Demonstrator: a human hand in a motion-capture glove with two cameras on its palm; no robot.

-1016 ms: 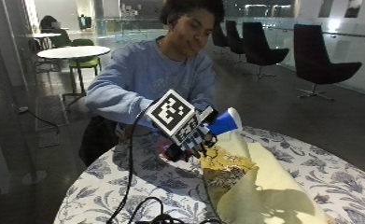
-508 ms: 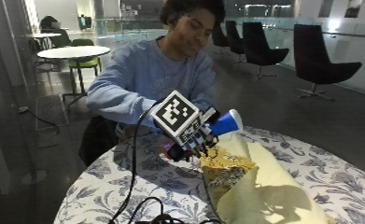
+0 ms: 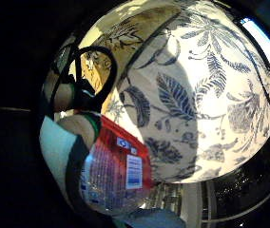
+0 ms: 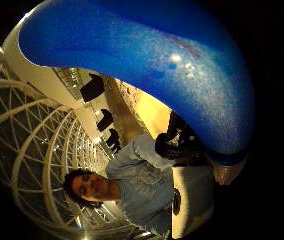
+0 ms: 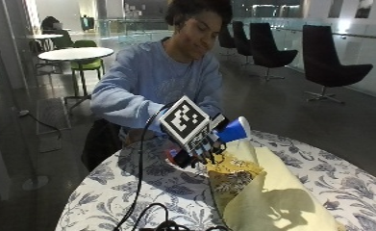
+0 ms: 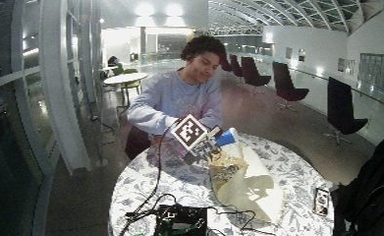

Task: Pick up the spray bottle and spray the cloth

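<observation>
Spraying step at centre frame: gloved hand curled around the spray bottle, blue head toward the yellow cloth on the worktop; next, probably squeezing the trigger.

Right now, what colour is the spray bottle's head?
Blue. The spray bottle's head shows best in the outside view, held in the gloved right hand.

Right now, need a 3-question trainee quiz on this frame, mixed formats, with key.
1. True or false: the hand holds the bottle above the table.
2. The cloth is: A) yellow, B) red, C) black.
3. Fill in: the bottle's spray head is ____ in colour.

Key: 1 true; 2 A; 3 blue.
</observation>
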